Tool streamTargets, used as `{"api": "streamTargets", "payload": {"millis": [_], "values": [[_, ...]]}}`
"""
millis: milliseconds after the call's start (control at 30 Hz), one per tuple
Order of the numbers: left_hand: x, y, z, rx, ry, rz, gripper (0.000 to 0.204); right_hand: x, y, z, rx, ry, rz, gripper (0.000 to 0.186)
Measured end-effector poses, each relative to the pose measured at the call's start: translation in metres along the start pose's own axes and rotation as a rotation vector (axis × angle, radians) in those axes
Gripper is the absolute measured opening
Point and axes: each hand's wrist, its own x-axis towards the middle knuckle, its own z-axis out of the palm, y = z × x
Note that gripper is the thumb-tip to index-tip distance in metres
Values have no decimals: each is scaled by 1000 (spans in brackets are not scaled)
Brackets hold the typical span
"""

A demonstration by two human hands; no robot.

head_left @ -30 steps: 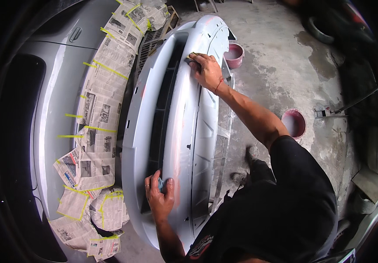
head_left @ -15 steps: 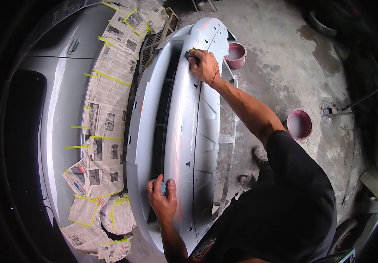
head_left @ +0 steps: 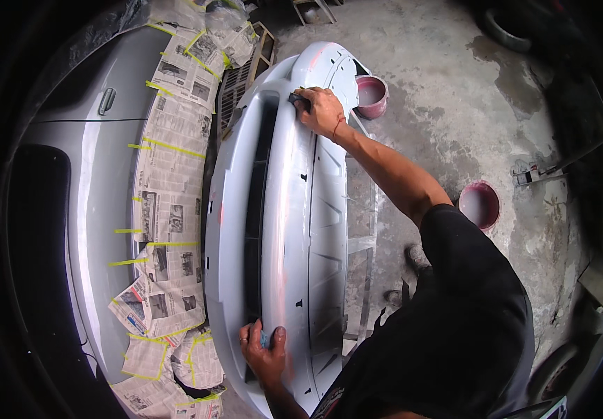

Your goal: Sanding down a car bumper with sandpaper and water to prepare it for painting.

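Observation:
A long pale grey car bumper (head_left: 293,223) lies lengthwise in front of me, with a dark slot-shaped opening (head_left: 255,209) and pinkish patches along its raised ridge. Toward its far end, my right hand (head_left: 321,112) is closed over a small dark pad (head_left: 300,102), pressing it to the ridge. What lies under the palm is hidden. Close to me, my left hand (head_left: 266,355) curls over the ridge beside the opening, with a blue piece (head_left: 264,339), cloth or sponge, between thumb and fingers.
Left of the bumper stands a grey car (head_left: 99,209), partly covered with taped newspaper (head_left: 172,167). A metal stand (head_left: 361,244) shows under the bumper. Two reddish buckets of cloudy liquid, a far one (head_left: 371,96) and a nearer one (head_left: 480,204), sit on the concrete floor (head_left: 427,70).
My right hand has slid the dark pad along the ridge toward the bumper's far end. My left hand keeps its place on the bumper. The whole view has shifted somewhat.

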Motion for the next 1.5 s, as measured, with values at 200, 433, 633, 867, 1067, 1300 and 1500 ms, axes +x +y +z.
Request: {"api": "streamTargets", "payload": {"millis": [200, 433, 633, 867, 1067, 1300, 1500], "values": [[-4, -8, -6, 6, -24, -75, 33, -137, -111, -31, 339, -47, -147, 27], [-7, -15, 4, 21, 25, 30, 44, 9, -4, 11, 141, -16, 238, 28], [-5, -7, -7, 107, -33, 30, 45, -75, -61, -11, 344, -45, 68, 27], [-2, -10, 1, 107, 25, 66, 40, -48, -46, 11, 347, 13, 196, 28], [1, 0, -3, 111, -18, 78, 33, 20, -4, 15, 168, -74, 283, 31], [-2, -6, -4, 146, -43, 7, 37, -28, -19, -7, 322, -98, 241, 30], [-7, -14, -1, 196, 14, 14, 39, -50, -44, 0, 383, -92, 143, 27]]}}
